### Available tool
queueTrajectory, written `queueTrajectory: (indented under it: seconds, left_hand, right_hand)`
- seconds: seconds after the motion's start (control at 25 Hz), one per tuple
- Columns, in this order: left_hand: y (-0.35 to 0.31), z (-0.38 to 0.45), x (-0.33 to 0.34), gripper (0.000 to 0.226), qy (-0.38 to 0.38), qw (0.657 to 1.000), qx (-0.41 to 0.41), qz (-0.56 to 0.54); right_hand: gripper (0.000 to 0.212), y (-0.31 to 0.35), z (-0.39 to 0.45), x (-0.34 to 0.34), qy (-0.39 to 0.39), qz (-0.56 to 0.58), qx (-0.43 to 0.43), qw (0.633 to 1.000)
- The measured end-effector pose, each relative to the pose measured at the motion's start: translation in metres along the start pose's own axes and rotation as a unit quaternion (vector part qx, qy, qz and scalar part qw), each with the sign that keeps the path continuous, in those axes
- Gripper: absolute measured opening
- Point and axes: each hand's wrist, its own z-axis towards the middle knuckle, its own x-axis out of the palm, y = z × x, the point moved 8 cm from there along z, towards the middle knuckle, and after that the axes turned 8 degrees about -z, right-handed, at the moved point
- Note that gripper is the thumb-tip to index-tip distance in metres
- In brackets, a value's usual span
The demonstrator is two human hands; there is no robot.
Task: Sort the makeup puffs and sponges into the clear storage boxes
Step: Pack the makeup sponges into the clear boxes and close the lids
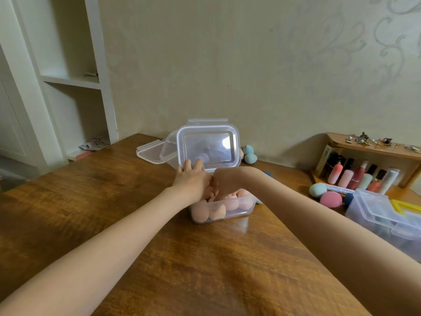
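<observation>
A clear storage box (227, 212) stands mid-table, packed with several peach sponges (217, 212). Its clear lid (208, 144) stands tilted up at the box's far side. My left hand (192, 179) holds the lid's lower edge, fingers laid on its near face and the thumb hidden. My right hand (225, 182) is curled knuckles-up over the sponges, right next to the left hand; its fingertips are hidden, so what it grips is unclear. Loose sponges lie around: two teal ones (249, 153) behind the lid, and a teal (317, 189), a pink (331, 199) and a blue one (348, 198) at the right.
A second clear box (168, 149) leans behind the lid, its own lid (148, 152) flat on the wooden table (114, 201). Another closed clear box (382, 216) sits at the right edge. A wooden rack (373, 149) with cosmetic bottles stands at the back right. A white shelf unit is at the left.
</observation>
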Motion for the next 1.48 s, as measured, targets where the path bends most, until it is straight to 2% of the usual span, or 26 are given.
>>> queueTrajectory:
  seconds: [0.08, 0.2, 0.28, 0.32, 0.4, 0.48, 0.52, 0.6, 0.72, 0.84, 0.92, 1.0, 1.08, 1.2, 1.28, 1.36, 1.4, 1.48]
  left_hand:
    - [0.000, -0.001, -0.002, 0.022, 0.018, 1.000, 0.016, -0.005]
    - [0.004, -0.003, -0.005, 0.029, 0.065, 0.998, 0.012, 0.021]
    - [0.006, -0.004, -0.009, 0.027, 0.079, 0.995, 0.016, 0.059]
    - [0.006, -0.003, -0.010, 0.026, 0.082, 0.994, 0.023, 0.072]
    - [0.004, -0.001, -0.011, 0.025, 0.101, 0.991, 0.038, 0.083]
    - [0.002, 0.004, -0.010, 0.025, 0.134, 0.986, 0.045, 0.089]
    - [0.002, 0.007, -0.010, 0.023, 0.150, 0.983, 0.044, 0.095]
    - [0.001, 0.012, -0.009, 0.022, 0.173, 0.978, 0.044, 0.107]
    - [0.001, 0.018, -0.006, 0.020, 0.182, 0.975, 0.042, 0.123]
    - [0.000, 0.021, -0.004, 0.016, 0.151, 0.977, 0.061, 0.138]
    - [-0.001, 0.022, -0.003, 0.018, 0.129, 0.975, 0.085, 0.161]
    - [-0.001, 0.023, -0.001, 0.017, 0.126, 0.975, 0.089, 0.159]
    - [0.002, 0.022, -0.001, 0.020, 0.144, 0.976, 0.082, 0.138]
    - [0.008, 0.019, -0.002, 0.025, 0.172, 0.980, 0.060, 0.081]
    - [0.010, 0.017, -0.006, 0.032, 0.169, 0.984, 0.042, 0.035]
    - [0.007, 0.013, -0.012, 0.038, 0.153, 0.988, 0.033, -0.011]
    - [0.003, 0.008, -0.012, 0.040, 0.158, 0.986, 0.034, -0.026]
    - [-0.005, -0.001, -0.004, 0.041, 0.186, 0.982, 0.036, -0.026]
  right_hand:
    - [0.027, -0.006, -0.007, 0.003, 0.014, 0.044, 0.000, 0.999]
    - [0.023, -0.017, -0.037, -0.009, 0.047, 0.245, -0.050, 0.967]
    - [0.016, -0.047, -0.046, -0.033, -0.033, 0.366, -0.039, 0.929]
    - [0.016, -0.077, -0.042, -0.046, -0.102, 0.394, 0.012, 0.913]
    - [0.020, -0.133, -0.026, -0.060, -0.211, 0.338, 0.142, 0.906]
    - [0.032, -0.157, 0.002, -0.059, -0.229, 0.158, 0.205, 0.938]
    - [0.038, -0.159, 0.023, -0.052, -0.213, 0.075, 0.202, 0.953]
    - [0.043, -0.162, 0.058, -0.038, -0.193, -0.017, 0.197, 0.961]
    - [0.039, -0.175, 0.094, -0.031, -0.183, -0.055, 0.209, 0.959]
    - [0.035, -0.188, 0.119, -0.026, -0.161, -0.115, 0.214, 0.957]
    - [0.035, -0.190, 0.127, -0.027, -0.163, -0.107, 0.209, 0.958]
    - [0.038, -0.187, 0.122, -0.035, -0.199, -0.048, 0.214, 0.955]
    - [0.038, -0.187, 0.100, -0.061, -0.284, 0.052, 0.219, 0.932]
    - [0.029, -0.184, 0.033, -0.101, -0.420, 0.224, 0.161, 0.865]
    - [0.027, -0.167, -0.018, -0.111, -0.454, 0.348, 0.067, 0.817]
    - [0.020, -0.132, -0.055, -0.105, -0.410, 0.461, -0.060, 0.785]
    - [0.020, -0.111, -0.065, -0.096, -0.345, 0.505, -0.119, 0.783]
    - [0.020, -0.066, -0.065, -0.060, -0.145, 0.531, -0.188, 0.814]
